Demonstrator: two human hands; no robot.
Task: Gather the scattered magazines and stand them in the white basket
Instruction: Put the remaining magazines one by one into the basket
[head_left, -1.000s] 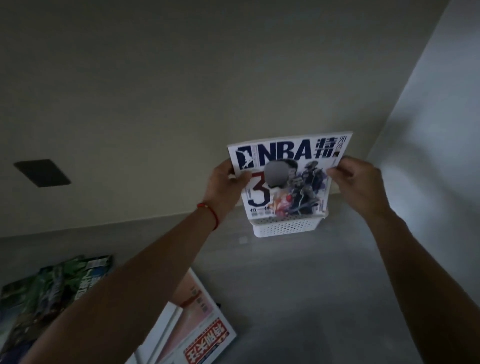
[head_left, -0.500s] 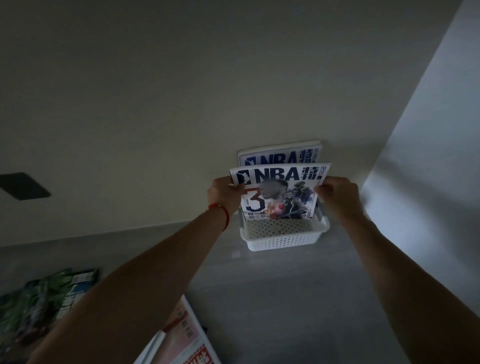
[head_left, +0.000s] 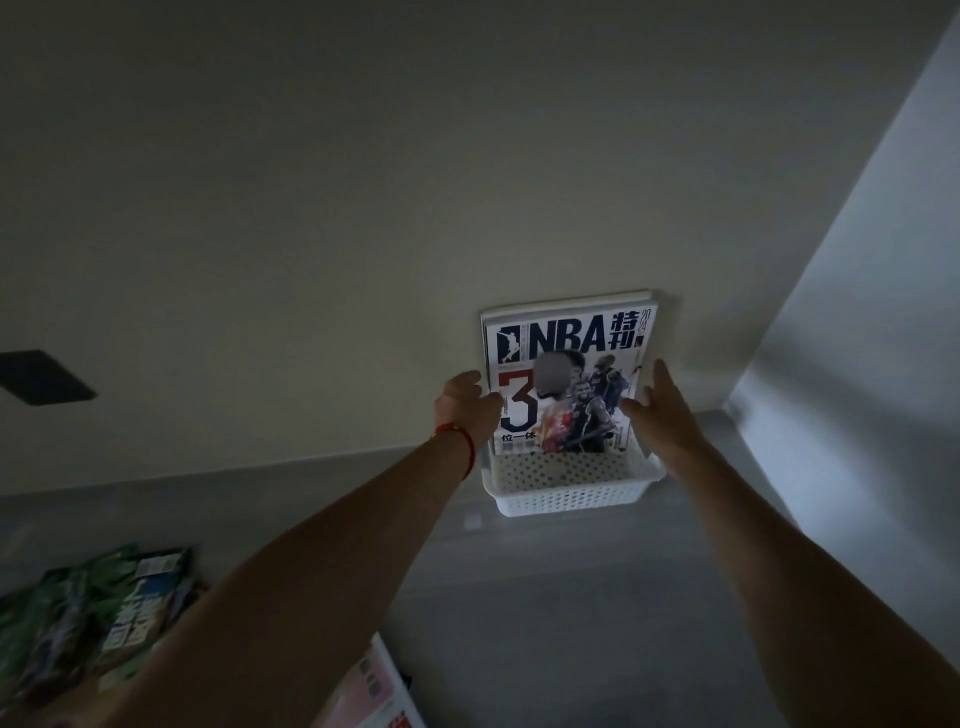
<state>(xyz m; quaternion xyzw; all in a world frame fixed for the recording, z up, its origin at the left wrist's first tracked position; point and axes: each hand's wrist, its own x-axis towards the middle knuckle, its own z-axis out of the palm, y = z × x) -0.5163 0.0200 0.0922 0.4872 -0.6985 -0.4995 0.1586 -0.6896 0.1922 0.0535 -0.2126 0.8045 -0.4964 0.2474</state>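
nba mag (head_left: 566, 374) upright in basket (head_left: 571, 496), leans on far wall for support; left hand (head_left: 467, 402) & right hand (head_left: 660, 410) released, flank it.

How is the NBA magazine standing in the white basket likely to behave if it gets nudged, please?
The NBA magazine is thin and glossy, so probably floppy and somewhat slippery. It rises well above the white basket rim, leaning towards the wall, so a nudge might tip it forward.

My left hand (head_left: 467, 402) and right hand (head_left: 660, 410) flank the NBA magazine (head_left: 566, 374), which stands upright in the basket (head_left: 571, 491) against the wall (head_left: 363, 208). More magazines (head_left: 98, 613) lie near-left on the floor (head_left: 545, 623).
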